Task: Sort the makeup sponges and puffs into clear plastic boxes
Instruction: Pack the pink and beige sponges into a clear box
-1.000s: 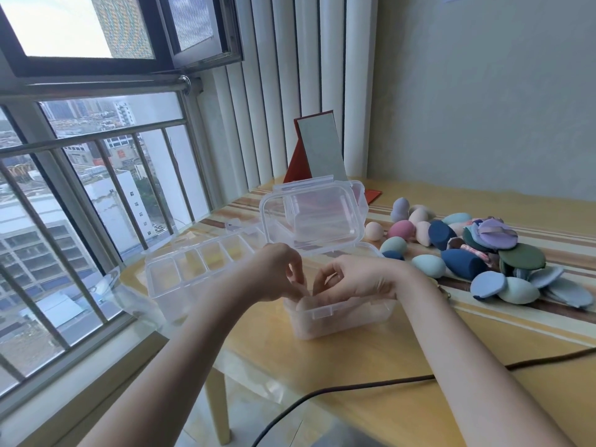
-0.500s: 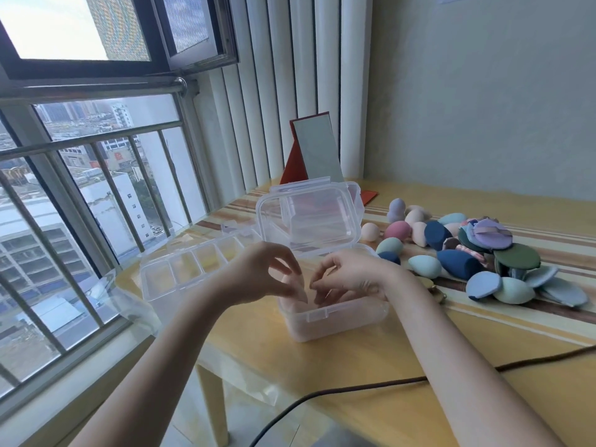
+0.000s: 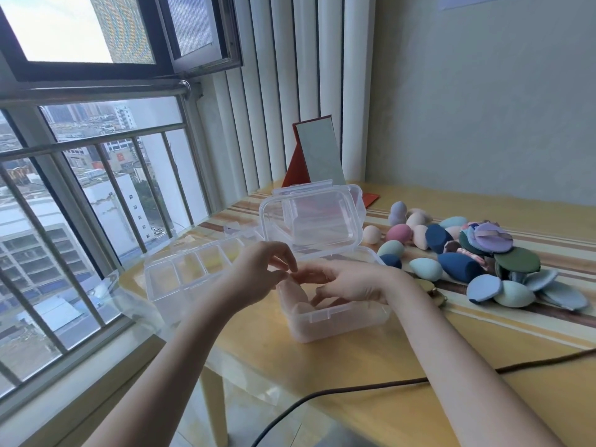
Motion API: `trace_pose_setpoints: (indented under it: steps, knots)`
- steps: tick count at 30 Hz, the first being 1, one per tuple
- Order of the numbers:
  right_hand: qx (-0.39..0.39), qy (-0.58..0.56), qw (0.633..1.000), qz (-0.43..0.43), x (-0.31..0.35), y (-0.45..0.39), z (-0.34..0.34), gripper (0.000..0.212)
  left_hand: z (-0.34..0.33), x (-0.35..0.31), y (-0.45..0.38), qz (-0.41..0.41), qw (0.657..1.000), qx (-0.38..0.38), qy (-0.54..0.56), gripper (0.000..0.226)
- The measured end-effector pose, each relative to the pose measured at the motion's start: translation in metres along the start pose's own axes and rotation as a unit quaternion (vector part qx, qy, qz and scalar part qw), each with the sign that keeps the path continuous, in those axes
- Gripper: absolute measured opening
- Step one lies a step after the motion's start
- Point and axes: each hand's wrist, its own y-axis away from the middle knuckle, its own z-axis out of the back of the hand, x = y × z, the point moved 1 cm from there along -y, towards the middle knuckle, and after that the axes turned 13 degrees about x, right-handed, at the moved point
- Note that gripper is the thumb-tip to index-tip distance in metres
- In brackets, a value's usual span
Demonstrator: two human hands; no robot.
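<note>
The step in hand appears to be seating pale pink sponges (image 3: 298, 293) inside the clear box (image 3: 335, 321), which stands near the front of the table (image 3: 371, 366) with its lid (image 3: 311, 217) hinged upright behind it. To do this well, the person should press each sponge flat against the box wall, keep the pieces in a row so space remains for more, and keep both wrists clear of the raised lid.

The left hand (image 3: 258, 275) hovers over the box's left rim, fingers loosely curled, thumb and fingertips near one another; whether it pinches anything cannot be told. The right hand (image 3: 348, 282) reaches into the box, fingers bent downward toward the sponges; actual contact is unclear.

The unsorted pile of sponges and puffs (image 3: 477, 256) lies on the table to the right, apart from the box. A divided box (image 3: 193, 269) sits just left of it.
</note>
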Motion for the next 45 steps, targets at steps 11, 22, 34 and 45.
trace_pose_setpoints:
  steps: [11,22,34,45]
  knots:
    - [-0.263,-0.040,0.958,0.111,0.010,0.015,0.017,0.031,0.005,-0.015,0.006,-0.007,1.000,-0.024,-0.014,0.040]
    - [-0.493,-0.129,0.859,0.054,-0.066,0.101,0.076,0.029,-0.077,-0.142,-0.042,-0.094,0.991,-0.081,0.050,0.042]
    - [-0.454,0.227,0.843,-0.177,-0.091,0.071,0.132,0.035,-0.170,-0.159,-0.108,-0.039,0.952,-0.186,0.238,0.034]
    - [-0.330,0.124,0.868,-0.350,-0.132,0.001,0.189,0.064,-0.177,-0.150,-0.125,-0.041,0.931,-0.218,0.291,0.036]
